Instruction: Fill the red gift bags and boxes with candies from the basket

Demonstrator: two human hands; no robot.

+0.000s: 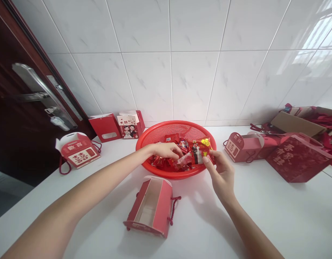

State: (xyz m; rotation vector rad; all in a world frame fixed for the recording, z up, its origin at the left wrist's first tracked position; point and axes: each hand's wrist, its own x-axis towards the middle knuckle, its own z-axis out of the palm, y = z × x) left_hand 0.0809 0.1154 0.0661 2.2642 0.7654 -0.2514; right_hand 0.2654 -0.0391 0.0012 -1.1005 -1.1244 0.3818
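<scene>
A red plastic basket (151,138) holds several shiny red snack packets (159,162). My right hand (222,174) pinches a red packet (199,151) printed with a couple and yellow lettering, at the basket's right side. My left hand (167,151) reaches over the basket's rim, its fingers curled down among the packets, beside a pinkish wrapper (183,162); what the fingertips grip is hidden. In front of the basket lies a red gift box (163,208) with its top open, its inside bare and a rope handle on its right.
Red gift boxes stand at left (83,156) and right (241,149). Two red bags (105,127) lean near the tiled wall. A larger red box (298,158) sits before a cardboard carton (298,124) of red items. A dark door (17,118) borders the white counter (101,226).
</scene>
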